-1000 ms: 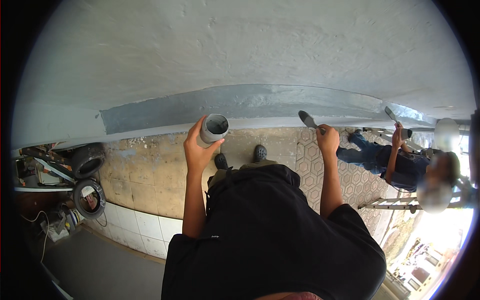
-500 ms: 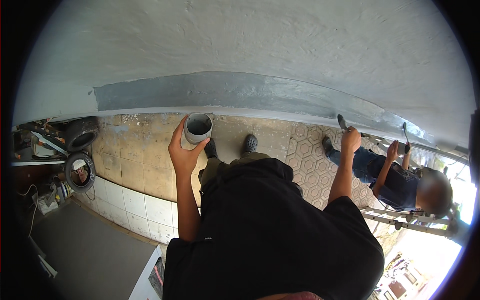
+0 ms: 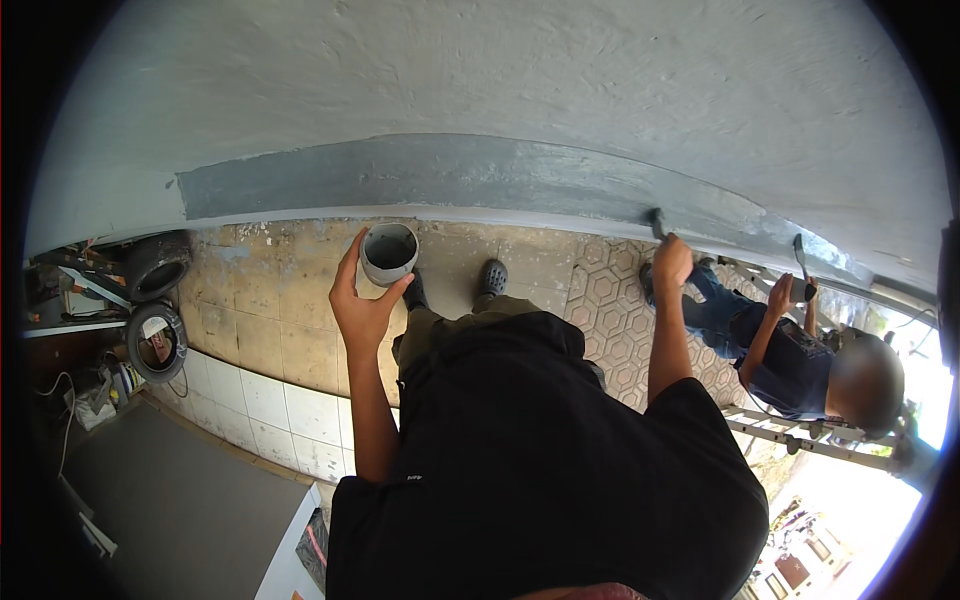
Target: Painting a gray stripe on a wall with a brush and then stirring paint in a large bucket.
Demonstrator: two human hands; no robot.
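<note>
My left hand grips a light grey cup between thumb and fingers. Dark grey paint shows inside it. The closed fingers of my right hand are wrapped round a paintbrush. Its dark bristles meet the lower part of a darker grey painted band that runs along the base of the pale grey wall. Towards the right the band looks wet and shiny.
On my right a co-worker holds another brush at the wall, near a metal ladder. Tyres stand by a shelf on the left. Behind them is a grey tabletop. Patterned paving lies below my right arm.
My right hand has moved left with the paintbrush, along the band. The cup in my left hand has shifted slightly left and up. The co-worker's brush has also moved a little left.
</note>
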